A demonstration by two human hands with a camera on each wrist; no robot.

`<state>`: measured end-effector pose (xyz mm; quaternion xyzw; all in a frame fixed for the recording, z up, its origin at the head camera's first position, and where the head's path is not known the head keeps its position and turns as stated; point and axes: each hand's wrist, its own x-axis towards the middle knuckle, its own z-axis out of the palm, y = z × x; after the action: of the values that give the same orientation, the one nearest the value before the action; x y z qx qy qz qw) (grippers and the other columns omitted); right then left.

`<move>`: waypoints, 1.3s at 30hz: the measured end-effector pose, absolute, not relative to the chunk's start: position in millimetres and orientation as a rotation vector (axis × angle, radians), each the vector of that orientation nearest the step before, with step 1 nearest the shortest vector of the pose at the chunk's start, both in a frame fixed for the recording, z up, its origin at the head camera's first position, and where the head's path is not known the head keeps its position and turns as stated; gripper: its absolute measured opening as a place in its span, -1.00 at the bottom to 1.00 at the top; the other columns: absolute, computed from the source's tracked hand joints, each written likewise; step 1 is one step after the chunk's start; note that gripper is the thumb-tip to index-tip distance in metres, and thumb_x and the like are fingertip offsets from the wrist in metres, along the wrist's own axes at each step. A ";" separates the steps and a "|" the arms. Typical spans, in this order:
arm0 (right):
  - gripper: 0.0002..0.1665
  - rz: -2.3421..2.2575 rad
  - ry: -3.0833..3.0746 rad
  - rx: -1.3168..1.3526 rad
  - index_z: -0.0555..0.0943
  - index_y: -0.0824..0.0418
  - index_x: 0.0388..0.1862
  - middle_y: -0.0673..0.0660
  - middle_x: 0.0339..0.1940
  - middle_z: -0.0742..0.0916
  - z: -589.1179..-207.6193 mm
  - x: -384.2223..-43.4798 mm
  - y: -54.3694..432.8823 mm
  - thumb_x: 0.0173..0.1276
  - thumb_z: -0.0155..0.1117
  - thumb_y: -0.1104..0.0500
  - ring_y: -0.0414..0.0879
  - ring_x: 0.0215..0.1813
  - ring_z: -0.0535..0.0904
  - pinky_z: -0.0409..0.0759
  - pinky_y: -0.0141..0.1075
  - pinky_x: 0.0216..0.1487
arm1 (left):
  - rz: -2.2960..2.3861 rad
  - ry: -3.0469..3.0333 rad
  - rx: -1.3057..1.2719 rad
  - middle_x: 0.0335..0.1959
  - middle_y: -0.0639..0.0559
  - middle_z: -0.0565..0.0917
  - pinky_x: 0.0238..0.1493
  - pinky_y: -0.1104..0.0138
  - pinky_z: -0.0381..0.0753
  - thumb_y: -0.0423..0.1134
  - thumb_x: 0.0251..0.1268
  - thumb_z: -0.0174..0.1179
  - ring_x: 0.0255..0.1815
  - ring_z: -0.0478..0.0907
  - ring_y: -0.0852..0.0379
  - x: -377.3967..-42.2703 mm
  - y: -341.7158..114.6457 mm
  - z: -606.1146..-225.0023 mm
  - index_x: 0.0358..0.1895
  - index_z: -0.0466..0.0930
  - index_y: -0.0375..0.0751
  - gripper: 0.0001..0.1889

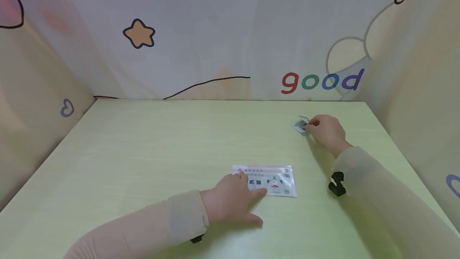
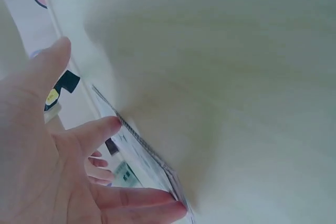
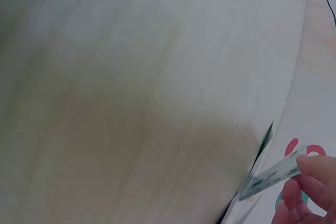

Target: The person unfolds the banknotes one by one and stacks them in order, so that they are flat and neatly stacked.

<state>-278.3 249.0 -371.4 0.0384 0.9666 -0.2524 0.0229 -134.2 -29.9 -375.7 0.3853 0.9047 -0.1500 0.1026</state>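
My left hand (image 1: 231, 199) lies over the left part of a pale stack of printed paper notes (image 1: 284, 190), like play banknotes with a cartoon animal face. Its fingertips press on the stack, thumb spread away; the left wrist view shows the stack (image 2: 142, 153) edge-on beneath the fingers. Farther back, my right hand (image 1: 328, 131) pinches a small greenish printed note (image 3: 273, 177) between thumb and fingers. Another dark-green piece of paper (image 3: 264, 145) stands tilted beside that note in the right wrist view. How these papers (image 1: 301, 126) touch the table is partly hidden.
Both hands are over a pale green tabletop (image 1: 143, 151). Behind it rises a white backdrop (image 1: 201, 31) printed with a star and the word "good". Cream side panels (image 1: 424, 91) border the table. Each wrist carries a black strap (image 1: 337, 184).
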 end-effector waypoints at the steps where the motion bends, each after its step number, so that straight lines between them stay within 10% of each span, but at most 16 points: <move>1: -0.65 -0.787 3.006 0.127 0.55 0.34 0.00 0.32 -0.04 0.59 -370.8 -277.9 249.5 0.38 0.11 0.12 0.18 -0.06 0.40 0.37 0.06 0.02 | -0.436 2.670 1.140 0.09 -0.35 0.48 -0.16 0.21 0.54 0.56 0.03 -0.20 -0.03 0.51 -0.15 -134.6 -29.6 -374.8 0.38 0.19 0.34 -0.19; 10: -0.64 -0.976 3.100 0.100 0.54 0.36 0.03 0.34 -0.01 0.60 -359.6 -269.0 254.1 0.45 0.00 0.13 0.18 -0.06 0.45 0.39 0.06 0.05 | -0.464 2.683 1.111 0.12 -0.36 0.47 -0.05 0.18 0.49 0.58 -0.03 -0.16 0.05 0.49 -0.19 -133.3 -27.4 -373.6 0.36 0.22 0.34 -0.17; 20: -0.60 -1.177 3.088 0.042 0.52 0.40 0.04 0.35 -0.08 0.65 -355.6 -256.8 257.2 0.46 0.00 0.11 0.15 -0.20 0.62 0.49 -0.44 -0.45 | -0.556 2.696 1.104 0.03 -0.35 0.53 -0.15 0.20 0.50 0.59 -0.04 -0.19 -0.02 0.52 -0.18 -131.5 -24.0 -373.9 0.35 0.22 0.36 -0.18; 36: -0.56 -1.284 2.971 0.001 0.46 0.37 0.14 0.33 -0.01 0.59 -351.0 -238.2 252.2 0.49 -0.06 0.08 0.14 -0.14 0.57 0.50 -0.45 -0.32 | -0.679 2.743 1.168 -0.65 -0.01 0.46 -0.46 0.29 0.39 0.58 0.02 -0.27 -0.33 0.48 0.01 -133.7 -23.7 -377.8 0.32 0.25 0.36 -0.22; 39: -0.56 -1.269 2.966 -0.022 0.45 0.37 0.15 0.32 -0.01 0.59 -350.7 -234.7 251.6 0.49 -0.06 0.08 0.13 -0.14 0.56 0.50 -0.43 -0.32 | -0.693 2.762 1.138 -0.45 -0.10 0.57 -0.47 0.32 0.38 0.58 0.03 -0.31 -0.37 0.47 0.03 -133.2 -23.7 -378.1 0.35 0.20 0.40 -0.21</move>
<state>-234.7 251.6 -350.7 -0.0069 0.9185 -0.3930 -0.0421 -133.2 -23.7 -378.1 0.3707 0.9001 -0.2259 0.0374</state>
